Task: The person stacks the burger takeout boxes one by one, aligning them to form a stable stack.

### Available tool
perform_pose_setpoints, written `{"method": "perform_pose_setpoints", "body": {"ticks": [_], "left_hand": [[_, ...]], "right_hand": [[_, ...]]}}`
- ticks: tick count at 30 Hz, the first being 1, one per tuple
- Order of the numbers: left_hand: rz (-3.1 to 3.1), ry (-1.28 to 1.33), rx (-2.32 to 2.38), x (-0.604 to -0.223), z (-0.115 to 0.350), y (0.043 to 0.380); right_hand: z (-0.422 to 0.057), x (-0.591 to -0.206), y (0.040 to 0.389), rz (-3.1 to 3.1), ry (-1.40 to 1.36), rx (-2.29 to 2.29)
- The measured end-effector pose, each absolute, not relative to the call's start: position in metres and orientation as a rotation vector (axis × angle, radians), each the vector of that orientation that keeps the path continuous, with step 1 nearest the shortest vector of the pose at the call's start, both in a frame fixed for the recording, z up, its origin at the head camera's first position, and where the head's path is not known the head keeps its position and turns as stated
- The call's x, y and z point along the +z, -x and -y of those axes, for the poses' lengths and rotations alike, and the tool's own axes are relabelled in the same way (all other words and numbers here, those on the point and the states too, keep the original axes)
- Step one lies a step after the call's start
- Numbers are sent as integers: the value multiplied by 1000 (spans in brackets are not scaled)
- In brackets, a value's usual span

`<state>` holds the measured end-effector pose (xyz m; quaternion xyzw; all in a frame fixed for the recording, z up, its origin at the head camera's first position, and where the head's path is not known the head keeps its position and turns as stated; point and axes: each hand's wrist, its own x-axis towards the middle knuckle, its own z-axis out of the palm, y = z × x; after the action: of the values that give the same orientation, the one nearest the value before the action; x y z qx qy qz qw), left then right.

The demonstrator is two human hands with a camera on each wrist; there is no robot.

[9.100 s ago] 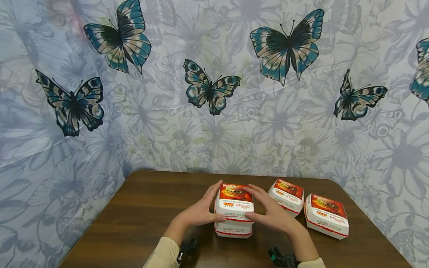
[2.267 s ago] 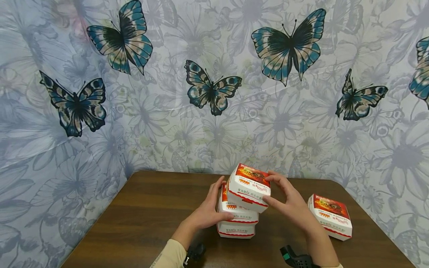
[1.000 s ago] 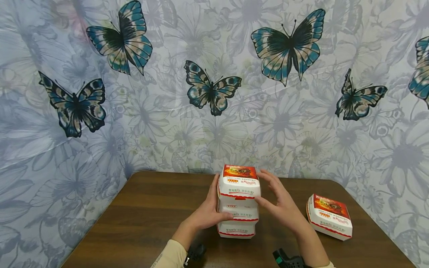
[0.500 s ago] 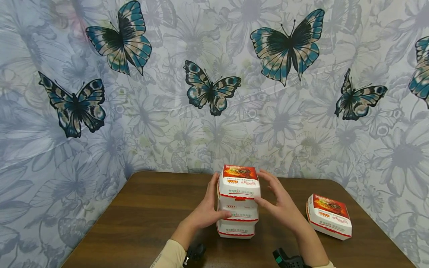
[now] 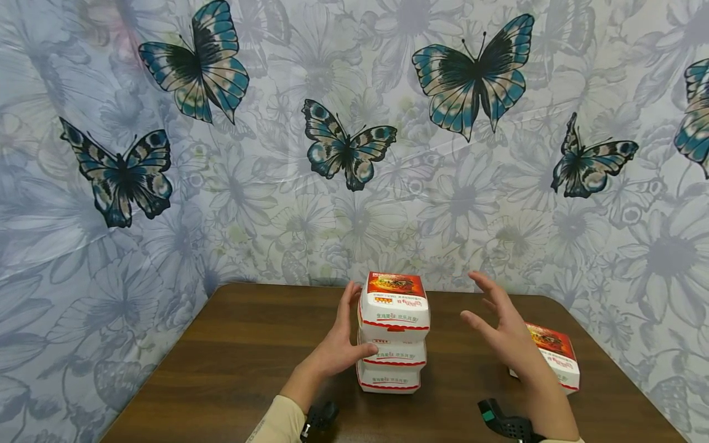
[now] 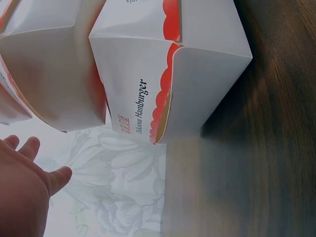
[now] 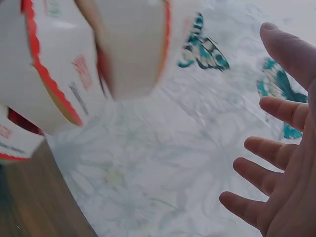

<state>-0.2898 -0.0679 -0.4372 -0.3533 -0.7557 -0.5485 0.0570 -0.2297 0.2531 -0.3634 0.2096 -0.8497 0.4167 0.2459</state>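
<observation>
Three white hamburger boxes with red trim stand stacked in the middle: a top box (image 5: 394,307), a middle box (image 5: 400,353) and a bottom box (image 5: 388,379). A burger picture on a red panel covers the top lid. My left hand (image 5: 335,346) is at the stack's left side, fingers extended, thumb overlapping the middle box's front. In the left wrist view, that hand (image 6: 24,182) shows a gap from the boxes. To the right of the stack, my right hand (image 5: 508,332) is spread and holds nothing. Behind it lies a partly hidden fourth hamburger box (image 5: 560,363).
The boxes stand on a dark brown wooden table (image 5: 249,357). Right behind its far edge hangs a pale floral cloth (image 5: 266,234) with large blue butterflies. Black wrist cameras hang under both wrists.
A third box has come from the right onto the stack and been straightened. Over the last half second my right hand has let go of it and moved right. My left hand has barely moved.
</observation>
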Motion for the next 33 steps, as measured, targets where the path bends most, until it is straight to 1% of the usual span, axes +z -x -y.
{"method": "perform_pose_setpoints", "body": {"ticks": [14, 25, 33], "left_hand": [[2233, 1083, -1739, -436, 68, 290], [2223, 1121, -1703, -438, 68, 290], [2201, 1118, -1722, -438, 66, 291]], "right_hand": [[-303, -358, 223, 2473, -387, 1054], [-337, -373, 219, 2521, -225, 1026], [-369, -387, 225, 2648, -39, 915]]}}
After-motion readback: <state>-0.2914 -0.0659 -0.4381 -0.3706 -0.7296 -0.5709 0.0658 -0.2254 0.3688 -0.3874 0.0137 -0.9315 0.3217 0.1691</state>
